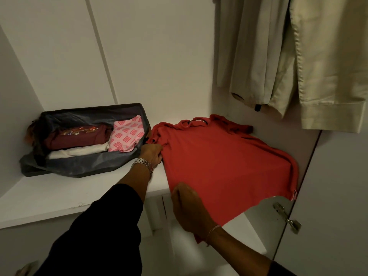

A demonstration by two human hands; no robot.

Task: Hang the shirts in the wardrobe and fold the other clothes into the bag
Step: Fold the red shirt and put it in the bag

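While the right hand (191, 208) pinches the hem of the soft red shirt (225, 162) spread flat on the white shelf (59, 194), the left hand (152, 154) grips its side seam; beyond, folded clothes fill the dark fabric bag (85, 164).

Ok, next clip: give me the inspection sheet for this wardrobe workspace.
Surface: white shelf, red shirt's hem overhanging its front edge.
Job's things: red shirt spread flat; open dark bag holding folded maroon, cream and pink patterned clothes.
Clutter: nothing seen.
Grip: left hand pinches the shirt's side; right hand holds its hem.
Cables: nothing seen.
Surroundings: beige garments hanging above; door hinge at right.
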